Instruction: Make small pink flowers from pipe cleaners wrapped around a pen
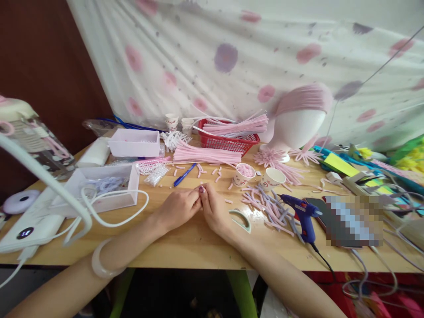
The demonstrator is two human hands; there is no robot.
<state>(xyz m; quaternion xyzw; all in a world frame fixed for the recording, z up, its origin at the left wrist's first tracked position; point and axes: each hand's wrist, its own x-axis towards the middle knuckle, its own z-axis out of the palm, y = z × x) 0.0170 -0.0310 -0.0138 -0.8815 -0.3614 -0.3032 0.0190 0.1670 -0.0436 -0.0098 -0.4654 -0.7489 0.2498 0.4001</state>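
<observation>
My left hand (180, 207) and my right hand (214, 208) meet over the middle of the wooden table, fingertips pressed together. Both are closed; whatever they may hold is hidden by the fingers. A blue pen (184, 175) lies just beyond my left hand. Close to my right hand are a pale green protractor (247, 226) and a paper cup (239, 181) filled with short pink pieces. A second paper cup (272, 177) stands beside it. Cut pink and grey fuzzy stems (265, 206) are heaped to the right, near a blue glue gun (304, 214).
Behind lie a bundle of pink fuzzy stems (207, 155) and a red basket (228, 145). A white foam head (298, 126) stands at the back. White trays (134, 148) and a looping white cable (132, 221) occupy the left. A phone (319, 212) lies right.
</observation>
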